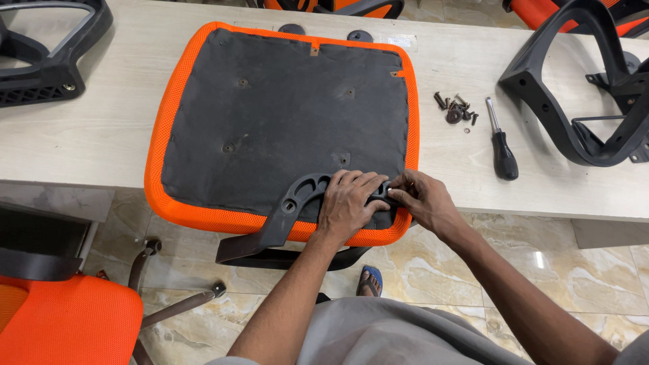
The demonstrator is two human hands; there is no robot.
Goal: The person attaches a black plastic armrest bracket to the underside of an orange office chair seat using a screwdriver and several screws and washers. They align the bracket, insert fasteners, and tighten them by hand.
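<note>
From the head view I see an orange seat cushion [284,128] lying upside down on the pale table [94,135], its black fabric underside facing up and its near edge hanging just over the table's front. A black plastic armrest bracket [297,199] lies across that near edge, its lower end sticking out past the cushion toward the floor. My left hand [348,203] is pressed flat on the bracket, fingers spread and curled over its upper part, holding it down against the cushion. My right hand [422,199] sits just beside it, touching the left fingertips, with thumb and fingers pinched on the bracket's right end; whether something small sits in that pinch I cannot tell. To the right of the cushion, a small heap of dark screws [456,108] lies on the table, and just beside it a screwdriver with a black handle [500,145]. Farther right rests a black chair frame part [574,88], and another black frame piece [47,54] sits at the far left corner.
</note>
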